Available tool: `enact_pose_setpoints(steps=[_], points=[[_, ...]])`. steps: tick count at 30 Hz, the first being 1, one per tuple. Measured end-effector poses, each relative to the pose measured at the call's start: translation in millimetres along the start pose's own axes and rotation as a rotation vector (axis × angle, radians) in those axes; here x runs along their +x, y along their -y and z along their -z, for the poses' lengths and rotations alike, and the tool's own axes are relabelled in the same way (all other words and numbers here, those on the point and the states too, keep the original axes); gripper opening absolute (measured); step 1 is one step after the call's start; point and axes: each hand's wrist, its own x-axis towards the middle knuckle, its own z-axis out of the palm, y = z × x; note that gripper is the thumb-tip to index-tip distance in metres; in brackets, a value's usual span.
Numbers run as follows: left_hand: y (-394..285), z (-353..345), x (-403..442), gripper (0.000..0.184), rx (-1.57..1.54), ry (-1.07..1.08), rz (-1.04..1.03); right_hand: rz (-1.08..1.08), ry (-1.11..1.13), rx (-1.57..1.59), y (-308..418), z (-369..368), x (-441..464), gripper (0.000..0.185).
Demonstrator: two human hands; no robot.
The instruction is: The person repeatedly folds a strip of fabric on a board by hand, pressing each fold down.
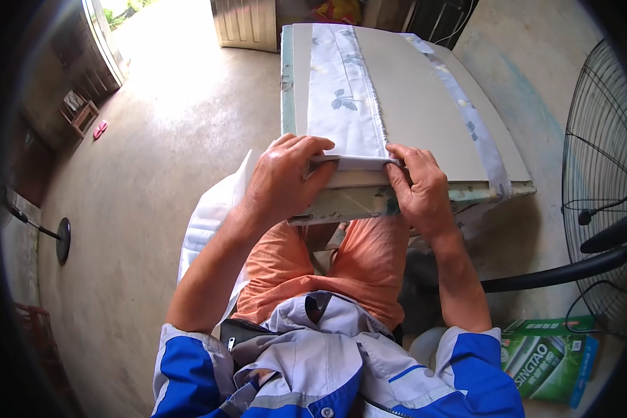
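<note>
A white fabric strip printed with blue-grey leaves lies lengthwise on the board-topped table, its right edge frayed. At the near end the strip is folded over into a narrow band. My left hand pinches the left end of that fold between thumb and fingers. My right hand pinches the right end the same way, close to the table's front edge. A narrower strip of similar fabric runs along the table's right side. White cloth hangs at the left, partly behind my left forearm.
A large black fan stands close on the right, its dark pole reaching toward my right forearm. A green Tsingtao carton is on the floor at lower right. Pink slippers and a small wooden stool are at far left.
</note>
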Motion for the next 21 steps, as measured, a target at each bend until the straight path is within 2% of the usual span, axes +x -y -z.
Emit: enact_pose_setpoints(steps=[7,12,16,21], points=[[3,3,9,0.035,-0.046,0.064,0.186,-0.109,-0.015,-0.008,-1,-8,4,0.033],[8,1,12,0.041,0.038,0.083,0.207,-0.141,-0.082,-0.073,-2,-17,2,0.039],[4,5,21,0.046,0.085,0.161,0.304,-0.231,-0.045,-0.109,1,-18,2,0.044],[5,5,23,0.053,0.209,0.155,0.297,-0.242,-0.039,-0.271,3,-22,5,0.045]])
